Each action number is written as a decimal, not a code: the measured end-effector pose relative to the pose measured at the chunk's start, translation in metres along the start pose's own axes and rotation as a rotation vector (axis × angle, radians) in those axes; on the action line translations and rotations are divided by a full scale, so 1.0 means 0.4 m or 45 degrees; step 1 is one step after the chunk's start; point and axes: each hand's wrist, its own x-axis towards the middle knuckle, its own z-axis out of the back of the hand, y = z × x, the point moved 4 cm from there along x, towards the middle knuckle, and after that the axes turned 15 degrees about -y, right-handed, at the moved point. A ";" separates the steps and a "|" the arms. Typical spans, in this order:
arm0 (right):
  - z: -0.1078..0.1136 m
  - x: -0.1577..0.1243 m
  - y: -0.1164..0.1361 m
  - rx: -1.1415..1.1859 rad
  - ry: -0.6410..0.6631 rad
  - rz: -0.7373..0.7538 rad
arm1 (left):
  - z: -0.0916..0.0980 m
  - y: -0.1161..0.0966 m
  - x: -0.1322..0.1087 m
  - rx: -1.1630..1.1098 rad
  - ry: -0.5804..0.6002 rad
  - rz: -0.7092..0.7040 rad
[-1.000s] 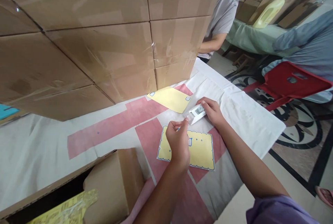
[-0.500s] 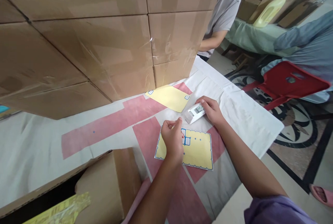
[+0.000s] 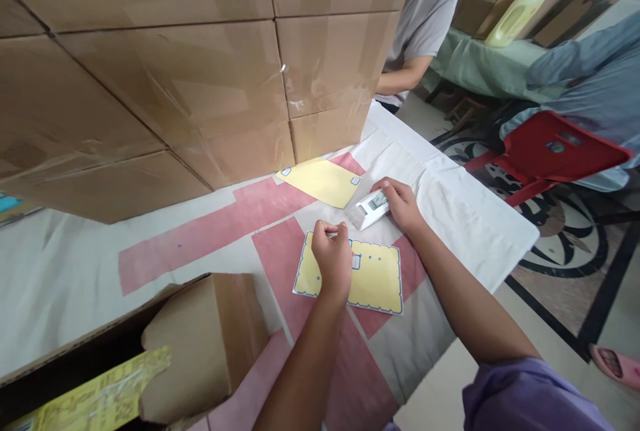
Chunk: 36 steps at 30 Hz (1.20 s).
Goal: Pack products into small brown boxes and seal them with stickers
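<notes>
My left hand (image 3: 332, 259) is closed in a pinch over the upper left part of a yellow sticker sheet (image 3: 375, 280) with a blue wavy border that lies flat on the table; whatever is between the fingertips is too small to make out. My right hand (image 3: 399, 203) grips the end of a small white box (image 3: 367, 208) with a printed label, which rests on the white and pink cloth (image 3: 465, 217). A second yellow sheet (image 3: 320, 181) lies just beyond the box, near the cartons.
A wall of taped brown cartons (image 3: 200, 64) fills the back left. An open carton (image 3: 200, 337) with a yellow sheet (image 3: 90, 401) sits at the front left. To the right are a person in grey (image 3: 420, 31), a red plastic chair (image 3: 555, 151), a yellow jug (image 3: 515, 14) and the table's edge.
My left hand moved from the white box's tip down and left onto the bordered yellow sheet. My right hand stayed on the box.
</notes>
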 end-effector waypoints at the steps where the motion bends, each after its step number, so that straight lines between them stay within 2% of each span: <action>1: 0.000 0.001 -0.002 0.002 -0.004 0.001 | -0.001 0.000 -0.001 0.008 0.002 -0.006; 8: -0.003 0.000 0.002 0.013 -0.029 0.026 | -0.021 0.000 0.000 0.038 -0.033 -0.086; 13: -0.003 0.000 0.006 -0.006 -0.058 0.048 | -0.002 0.005 -0.011 0.039 -0.062 -0.196; 22: -0.004 0.003 -0.004 0.034 -0.034 0.028 | 0.016 0.016 -0.018 -0.179 0.101 -0.251; 26: 0.004 0.001 0.020 0.012 -0.126 0.191 | 0.023 0.011 -0.021 -0.276 0.130 -0.270; 28: 0.016 -0.011 0.057 -0.022 -0.216 0.371 | 0.028 0.011 -0.022 -0.300 0.121 -0.285; 30: 0.028 -0.036 0.104 -0.053 -0.239 0.567 | 0.032 0.013 -0.022 -0.314 0.109 -0.299; 33: 0.035 -0.081 0.164 -0.091 -0.105 0.752 | 0.037 0.017 -0.017 -0.338 0.088 -0.304; 36: 0.021 -0.116 0.188 -0.188 0.144 0.735 | 0.041 0.015 -0.012 -0.378 0.080 -0.305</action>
